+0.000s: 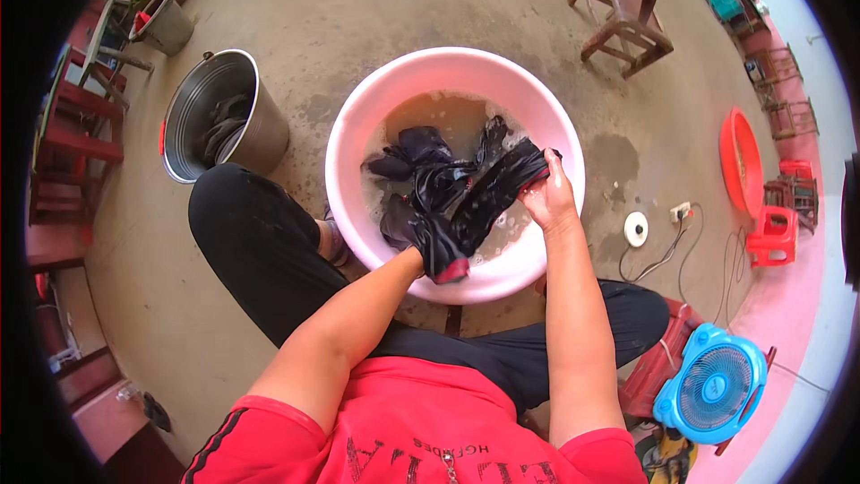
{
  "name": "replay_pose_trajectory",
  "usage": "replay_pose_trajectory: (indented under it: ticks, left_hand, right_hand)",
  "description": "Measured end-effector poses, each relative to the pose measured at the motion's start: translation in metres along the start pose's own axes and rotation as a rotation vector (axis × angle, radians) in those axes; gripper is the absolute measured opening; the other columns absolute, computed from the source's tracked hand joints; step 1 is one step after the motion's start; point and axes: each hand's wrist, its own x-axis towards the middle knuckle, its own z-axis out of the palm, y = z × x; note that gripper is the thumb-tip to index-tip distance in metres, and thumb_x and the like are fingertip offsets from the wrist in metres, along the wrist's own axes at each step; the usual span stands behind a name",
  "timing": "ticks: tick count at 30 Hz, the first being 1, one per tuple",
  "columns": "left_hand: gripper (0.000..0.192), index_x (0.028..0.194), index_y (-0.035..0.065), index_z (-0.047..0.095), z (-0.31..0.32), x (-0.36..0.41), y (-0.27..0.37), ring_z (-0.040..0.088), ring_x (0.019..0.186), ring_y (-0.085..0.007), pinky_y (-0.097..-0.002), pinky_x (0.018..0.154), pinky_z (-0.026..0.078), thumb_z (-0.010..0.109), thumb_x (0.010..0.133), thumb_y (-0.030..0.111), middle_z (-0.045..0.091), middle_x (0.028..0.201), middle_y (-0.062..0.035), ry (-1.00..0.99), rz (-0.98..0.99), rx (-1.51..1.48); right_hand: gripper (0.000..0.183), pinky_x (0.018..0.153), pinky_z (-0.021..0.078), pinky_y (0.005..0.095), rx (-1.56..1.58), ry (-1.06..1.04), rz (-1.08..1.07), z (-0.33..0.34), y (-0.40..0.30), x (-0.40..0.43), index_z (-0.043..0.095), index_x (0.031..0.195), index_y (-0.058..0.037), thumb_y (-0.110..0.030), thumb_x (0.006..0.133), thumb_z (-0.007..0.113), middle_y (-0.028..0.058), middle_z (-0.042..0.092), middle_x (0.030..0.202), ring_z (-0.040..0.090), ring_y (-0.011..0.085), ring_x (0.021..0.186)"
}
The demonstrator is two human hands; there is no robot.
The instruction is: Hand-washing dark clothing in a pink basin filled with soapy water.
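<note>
A pink plastic basin (346,124) holds cloudy, sudsy water and wet black cloth. My right hand (547,195) grips one end of a black garment with red edging (494,198) at the basin's right side. My left hand (418,261) is mostly hidden under the cloth at the near rim, where a red-edged end hangs over it; the wrist is what shows. More dark wet clothes (423,154) lie bunched in the water, left of the stretched piece.
A metal bucket (269,128) with dark cloth stands left of the basin. A wooden chair (625,27) is at upper right. Cords and a white round object (635,228) lie on the floor at right, near a red stool (772,238) and a blue fan (715,383).
</note>
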Motion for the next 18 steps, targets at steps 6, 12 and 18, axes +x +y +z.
replay_pose_trajectory:
  ticks: [6,12,18]
  left_hand:
    - [0.044,0.126,0.0043,0.061,0.001,0.003,-0.01,0.055,0.122,-0.0301,-0.0392,0.1,0.045,0.051,0.089,0.025,0.06,0.129,-0.0143,-0.74,-0.009,0.311]
    - [0.047,0.111,-0.0021,0.058,-0.045,0.035,-0.007,0.06,0.096,-0.0238,-0.0361,0.084,0.047,0.058,0.091,0.04,0.061,0.106,-0.018,0.246,0.151,-1.025]
    - [0.023,0.1,-0.0001,0.059,-0.034,0.028,0.003,0.061,0.079,-0.021,-0.0323,0.072,0.047,0.054,0.096,0.022,0.063,0.088,-0.0147,0.528,0.14,-0.777]
  right_hand:
    - [0.018,0.093,0.05,0.0393,-0.052,-0.036,-0.105,0.028,-0.012,0.0,0.061,0.104,-0.0097,-0.022,0.1,0.048,0.0055,0.067,0.105,0.064,0.0213,0.099]
    - [0.024,0.085,0.0519,0.0336,-0.39,-0.069,-0.011,0.058,0.015,-0.017,0.062,0.106,-0.0028,-0.014,0.085,0.068,0.005,0.066,0.098,0.064,0.0171,0.091]
    - [0.019,0.075,0.0518,0.031,-0.502,-0.031,-0.063,0.046,0.032,-0.018,0.06,0.101,-0.0037,-0.005,0.082,0.065,0.0031,0.063,0.091,0.061,0.0136,0.082]
